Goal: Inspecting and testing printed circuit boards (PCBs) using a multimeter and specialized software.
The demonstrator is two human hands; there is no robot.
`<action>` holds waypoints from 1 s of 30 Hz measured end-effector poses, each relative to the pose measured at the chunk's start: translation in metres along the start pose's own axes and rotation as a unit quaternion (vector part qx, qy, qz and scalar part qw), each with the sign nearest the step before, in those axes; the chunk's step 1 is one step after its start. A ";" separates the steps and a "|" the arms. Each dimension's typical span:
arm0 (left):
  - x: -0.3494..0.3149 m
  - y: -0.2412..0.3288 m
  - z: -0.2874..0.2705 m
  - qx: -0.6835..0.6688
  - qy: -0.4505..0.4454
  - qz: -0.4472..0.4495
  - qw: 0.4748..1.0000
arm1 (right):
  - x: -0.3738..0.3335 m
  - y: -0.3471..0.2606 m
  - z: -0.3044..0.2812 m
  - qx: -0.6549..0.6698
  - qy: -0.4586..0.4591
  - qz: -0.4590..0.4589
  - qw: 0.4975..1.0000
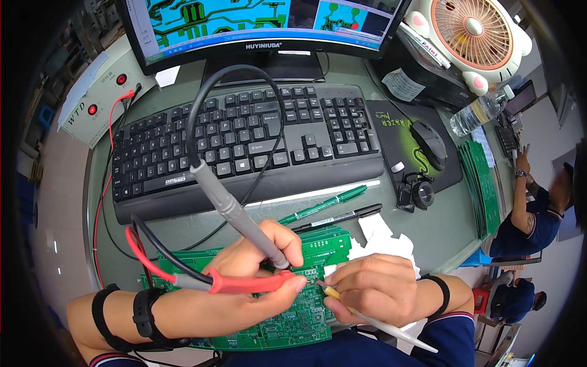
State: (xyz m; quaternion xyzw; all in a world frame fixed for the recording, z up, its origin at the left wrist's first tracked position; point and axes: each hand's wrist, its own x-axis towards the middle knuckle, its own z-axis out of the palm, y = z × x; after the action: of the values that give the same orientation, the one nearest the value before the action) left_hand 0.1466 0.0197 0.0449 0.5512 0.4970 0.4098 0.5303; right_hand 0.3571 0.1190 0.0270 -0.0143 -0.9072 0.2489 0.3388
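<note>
My left hand is closed around two test probes. One is a red probe at the thumb, and the other is a thicker grey probe on a black cable, slanting up to the left. Both tips come down on or close to a green circuit board at the front edge of the table. From the right, my right hand pinches a slim tool with a yellowish grip and a white tapered handle. Its thin tip points at the board beside the red probe; contact cannot be made out.
Behind the board lie green and black markers and a black keyboard. White paper sits by my right hand. A mouse, a bottle, stacked green boards and a control box flank them. A co-worker is at right.
</note>
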 end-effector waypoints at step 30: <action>-0.001 0.001 0.001 0.003 0.000 -0.019 1.000 | -0.003 -0.003 -0.001 -0.015 -0.007 0.003 1.000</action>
State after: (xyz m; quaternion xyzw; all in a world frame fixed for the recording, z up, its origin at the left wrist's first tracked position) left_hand 0.1475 0.0191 0.0458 0.5432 0.5087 0.3979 0.5365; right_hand 0.3608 0.1159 0.0270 -0.0207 -0.9131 0.2364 0.3315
